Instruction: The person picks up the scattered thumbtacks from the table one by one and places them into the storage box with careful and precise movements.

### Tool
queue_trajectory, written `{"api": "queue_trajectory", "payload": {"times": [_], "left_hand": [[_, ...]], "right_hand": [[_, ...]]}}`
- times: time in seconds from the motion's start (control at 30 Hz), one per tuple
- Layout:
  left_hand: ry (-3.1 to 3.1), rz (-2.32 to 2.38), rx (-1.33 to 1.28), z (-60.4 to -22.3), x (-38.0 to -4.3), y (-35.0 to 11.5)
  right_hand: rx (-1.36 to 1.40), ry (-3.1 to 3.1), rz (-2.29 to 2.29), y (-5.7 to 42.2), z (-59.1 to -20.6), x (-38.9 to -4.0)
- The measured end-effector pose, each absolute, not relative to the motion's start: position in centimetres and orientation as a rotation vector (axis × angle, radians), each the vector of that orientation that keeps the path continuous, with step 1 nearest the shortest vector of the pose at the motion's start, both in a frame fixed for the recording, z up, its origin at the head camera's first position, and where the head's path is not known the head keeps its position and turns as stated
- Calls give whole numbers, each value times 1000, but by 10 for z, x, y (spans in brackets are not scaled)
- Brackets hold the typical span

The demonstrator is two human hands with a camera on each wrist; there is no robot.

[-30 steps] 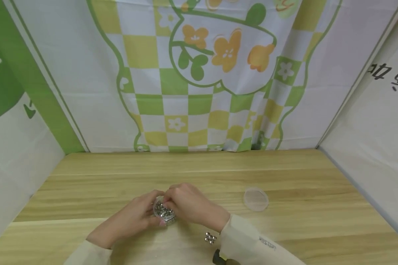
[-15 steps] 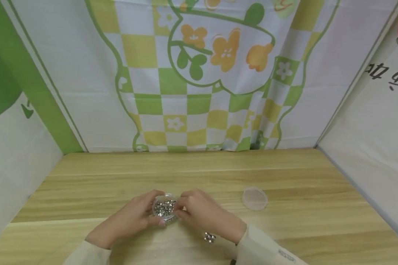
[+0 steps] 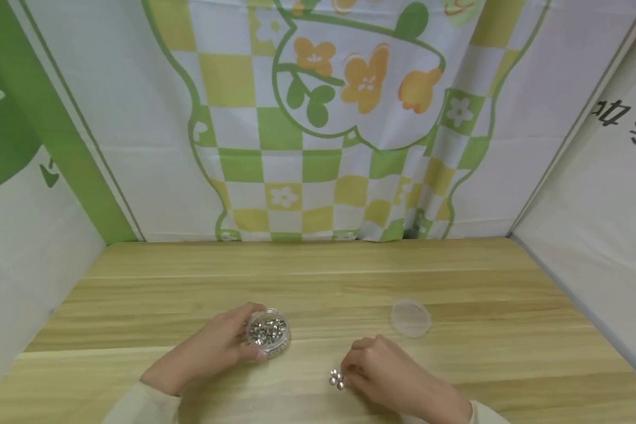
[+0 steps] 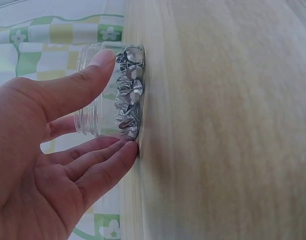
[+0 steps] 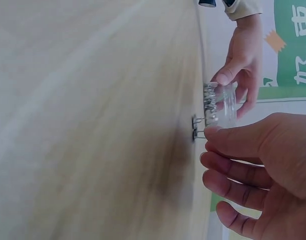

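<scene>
My left hand (image 3: 219, 347) holds a clear round jar (image 4: 95, 120) upright on the table, thumb on one side and fingers round the other. Silver thumbtacks (image 3: 267, 333) fill the lower part of the jar, which has no lid on. To the right of it, a small cluster of thumbtacks (image 3: 333, 377) stands on the wood, heads down and pins up. At the cluster's right edge is my right hand (image 3: 387, 374). Its thumb and index finger pinch the pin of a thumbtack (image 5: 195, 135) close to the tabletop, while the other fingers curl loosely.
A clear round lid (image 3: 410, 318) lies flat on the wooden table (image 3: 318, 277), beyond my right hand. White fabric walls and a checked, flowered curtain (image 3: 323, 165) stand at the table's back and sides.
My right hand has come out of the jar and moved right and nearer to me, down to the thumbtack cluster. The left hand keeps its hold on the jar.
</scene>
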State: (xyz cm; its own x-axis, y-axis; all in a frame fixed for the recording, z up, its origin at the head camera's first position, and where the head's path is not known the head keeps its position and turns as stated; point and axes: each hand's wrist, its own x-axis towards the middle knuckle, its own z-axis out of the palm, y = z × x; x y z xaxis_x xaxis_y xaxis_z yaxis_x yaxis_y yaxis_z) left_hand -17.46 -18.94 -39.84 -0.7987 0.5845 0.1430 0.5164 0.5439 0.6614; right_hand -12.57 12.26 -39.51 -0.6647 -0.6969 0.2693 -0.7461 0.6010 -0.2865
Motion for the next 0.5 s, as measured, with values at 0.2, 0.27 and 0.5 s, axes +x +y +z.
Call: {"api": "queue_trajectory", "payload": {"times": [0.2, 0.27, 0.5], "left_hand": [[2668, 1098, 952, -400, -175, -190], [2667, 1100, 954, -400, -175, -190], [2666, 1112, 955, -398, -174, -191]], "right_hand": [[1213, -2698, 582, 125, -399, -125], [1208, -2684, 575, 125, -398, -126], [1198, -2618, 597, 112, -384, -139]]}}
